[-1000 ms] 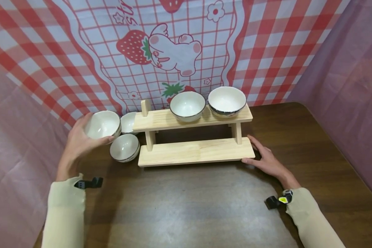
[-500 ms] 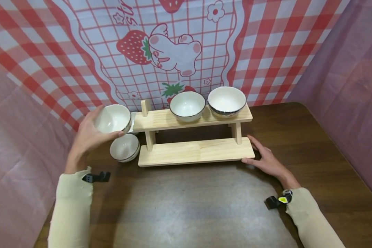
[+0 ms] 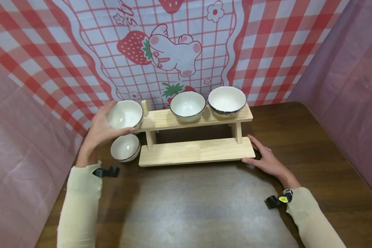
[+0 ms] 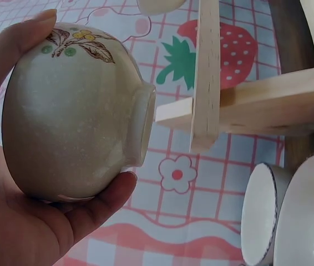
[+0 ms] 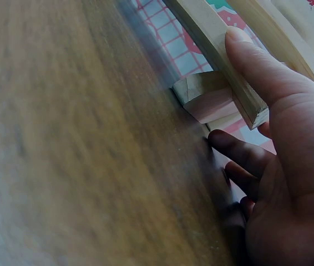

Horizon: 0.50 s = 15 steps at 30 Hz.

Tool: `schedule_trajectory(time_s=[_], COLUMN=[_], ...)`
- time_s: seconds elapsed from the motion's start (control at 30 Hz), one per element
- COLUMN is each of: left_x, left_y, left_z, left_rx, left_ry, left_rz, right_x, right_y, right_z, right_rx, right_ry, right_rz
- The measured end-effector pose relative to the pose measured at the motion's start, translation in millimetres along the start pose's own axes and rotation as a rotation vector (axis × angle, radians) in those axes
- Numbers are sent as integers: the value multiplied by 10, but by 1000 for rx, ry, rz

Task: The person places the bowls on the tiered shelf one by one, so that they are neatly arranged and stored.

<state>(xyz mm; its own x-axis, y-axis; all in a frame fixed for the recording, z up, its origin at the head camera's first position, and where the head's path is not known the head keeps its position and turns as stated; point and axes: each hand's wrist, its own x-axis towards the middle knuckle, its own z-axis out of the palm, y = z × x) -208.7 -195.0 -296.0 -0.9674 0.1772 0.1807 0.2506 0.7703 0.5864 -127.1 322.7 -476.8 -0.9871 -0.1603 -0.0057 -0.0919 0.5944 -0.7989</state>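
My left hand (image 3: 100,129) grips a white bowl (image 3: 125,115) between thumb and fingers, in the air at the left end of the two-tier wooden stand (image 3: 186,151). In the left wrist view this bowl (image 4: 74,122) has a printed flower sprig, and its foot lies close to the stand's upper board (image 4: 206,77). At the lower board's right end, my right hand (image 3: 268,162) holds the stand with the thumb at the front edge and the fingers behind. The right wrist view has the thumb (image 5: 257,66) against the board's edge.
On the upper board stand a dark-rimmed white bowl (image 3: 187,106) and a bowl with a dark patterned outside (image 3: 227,100). A smaller bowl (image 3: 125,148) sits on the table (image 3: 186,206) left of the stand. Behind hangs a strawberry-print cloth (image 3: 179,55).
My left hand has carried its bowl right and slightly away from me, up to the upper board's left end, now covering the rear small bowl. The right hand stays put.
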Motion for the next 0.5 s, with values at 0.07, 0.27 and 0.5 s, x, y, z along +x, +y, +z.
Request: schedule_trajectory(time_s=[0.07,0.27,0.5], left_x=[17,91,157], left_y=[25,92,151], left_z=[25,116,202], left_rx=[-5,-11,-24], left_ry=[-11,-35,-46], left_rz=[4,19,30], right_x=[1,10,14], right_y=[13,44,29], right_z=[1,15,14], right_rx=[3,9,9], right_ry=[-4,-8,-7], right_rz=[7,17,11])
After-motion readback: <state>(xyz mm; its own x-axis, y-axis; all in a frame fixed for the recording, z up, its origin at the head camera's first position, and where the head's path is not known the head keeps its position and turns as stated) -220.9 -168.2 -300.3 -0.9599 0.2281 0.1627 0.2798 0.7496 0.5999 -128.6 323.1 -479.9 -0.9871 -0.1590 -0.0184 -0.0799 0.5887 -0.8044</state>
